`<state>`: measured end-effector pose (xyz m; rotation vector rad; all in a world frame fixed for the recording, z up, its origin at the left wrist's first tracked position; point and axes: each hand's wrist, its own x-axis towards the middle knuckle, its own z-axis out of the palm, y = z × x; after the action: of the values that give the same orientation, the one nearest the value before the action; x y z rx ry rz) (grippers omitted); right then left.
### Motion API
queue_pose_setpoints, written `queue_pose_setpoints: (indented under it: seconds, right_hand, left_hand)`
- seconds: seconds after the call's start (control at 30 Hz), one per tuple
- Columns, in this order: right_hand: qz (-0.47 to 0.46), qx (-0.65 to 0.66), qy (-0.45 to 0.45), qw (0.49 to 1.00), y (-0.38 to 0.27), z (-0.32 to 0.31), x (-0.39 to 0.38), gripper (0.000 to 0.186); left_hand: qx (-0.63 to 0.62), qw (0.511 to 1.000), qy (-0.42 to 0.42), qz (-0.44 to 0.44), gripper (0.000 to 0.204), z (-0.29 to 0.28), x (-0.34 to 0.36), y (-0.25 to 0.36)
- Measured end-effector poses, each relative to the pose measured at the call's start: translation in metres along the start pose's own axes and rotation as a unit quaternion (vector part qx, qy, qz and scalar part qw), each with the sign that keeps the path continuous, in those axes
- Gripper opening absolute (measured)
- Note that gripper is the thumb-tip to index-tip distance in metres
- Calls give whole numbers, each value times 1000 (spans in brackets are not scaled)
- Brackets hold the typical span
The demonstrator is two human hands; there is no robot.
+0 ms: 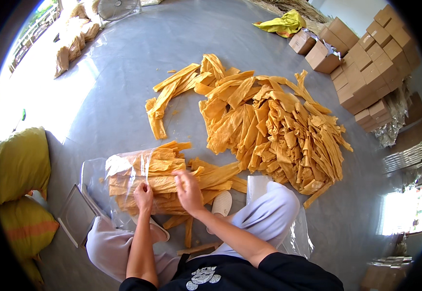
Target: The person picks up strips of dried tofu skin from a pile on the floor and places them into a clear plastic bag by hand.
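Note:
My left hand (143, 196) pinches the edge of a clear plastic bag (116, 169) that lies around a bundle of long, wrinkled yellow dried sheets (165, 157). Just to its right, my right hand (187, 194) is raised at the bag's mouth beside the bundle, fingers apart and slightly curved; whether the fingertips touch the sheets is unclear. A large loose pile of the same sheets (288, 136) spreads over the grey floor beyond my hands, with more strips at the top of it. My legs and slippers are under and beside my forearms.
Yellow-green sacks (19, 165) sit at left beside a metal tray (75, 216). Cardboard boxes (371, 68) are stacked at right, with a yellow bag (283, 24) near them. A fan (114, 7) and bagged bundles (75, 39) are at the back left. Clear plastic sheeting (300, 233) lies beside my right leg.

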<state>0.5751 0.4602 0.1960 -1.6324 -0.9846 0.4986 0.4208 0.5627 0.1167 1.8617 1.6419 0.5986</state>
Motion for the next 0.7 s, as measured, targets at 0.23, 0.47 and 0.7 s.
queue_pose_setpoints:
  seconds: [0.23,0.47,0.7]
  right_hand:
    - [92,-31,-16,995,51,15,-2,53]
    - [92,-67,149,982,71,-22,88,64]
    - [361,-246,115,892,216,-126,201,81]
  left_hand:
    - [-3,1000,18,17,17,8,-3,16]
    - [90,988,67,104,17,22,-2,7]
    - [89,989,17,121,14,45,3,-12]
